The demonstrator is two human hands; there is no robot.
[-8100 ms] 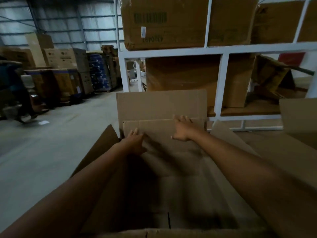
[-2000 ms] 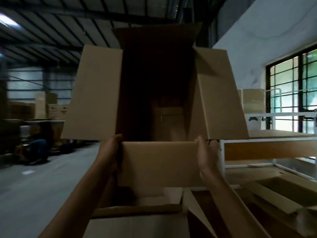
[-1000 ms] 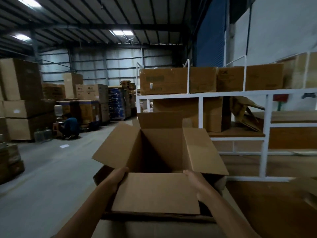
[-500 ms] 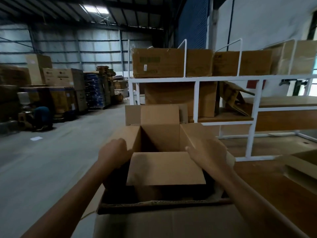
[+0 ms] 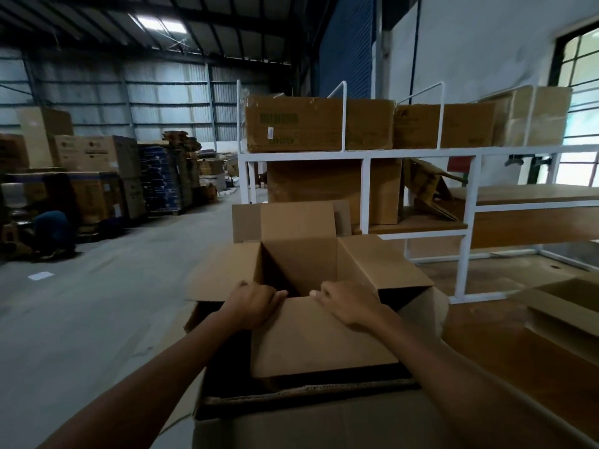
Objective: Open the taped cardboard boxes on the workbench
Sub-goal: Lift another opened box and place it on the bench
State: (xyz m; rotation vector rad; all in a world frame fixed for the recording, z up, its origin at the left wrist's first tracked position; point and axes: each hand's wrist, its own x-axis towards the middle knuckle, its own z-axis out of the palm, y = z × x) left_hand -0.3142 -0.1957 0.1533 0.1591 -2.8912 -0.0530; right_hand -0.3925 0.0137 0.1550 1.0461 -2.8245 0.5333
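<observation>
An open brown cardboard box (image 5: 301, 267) sits inside a larger open carton (image 5: 324, 422) in front of me. Its four flaps are spread out; the near flap (image 5: 321, 338) slopes towards me. My left hand (image 5: 254, 306) grips the far left corner of that near flap, fingers curled over its edge. My right hand (image 5: 348, 306) rests on the same edge to the right, fingers bent over it. The small box's inside looks dark and empty as far as I can see.
A wooden workbench (image 5: 518, 351) runs along the right with another open box (image 5: 570, 306). Behind stands a white metal rack (image 5: 363, 153) holding sealed cartons (image 5: 317, 124). Concrete floor lies left, with stacked boxes (image 5: 97, 176) and a crouching person (image 5: 53, 231) far left.
The box came down from overhead into the larger carton. Over the last half second both hands slid from its sides onto the near flap's far edge.
</observation>
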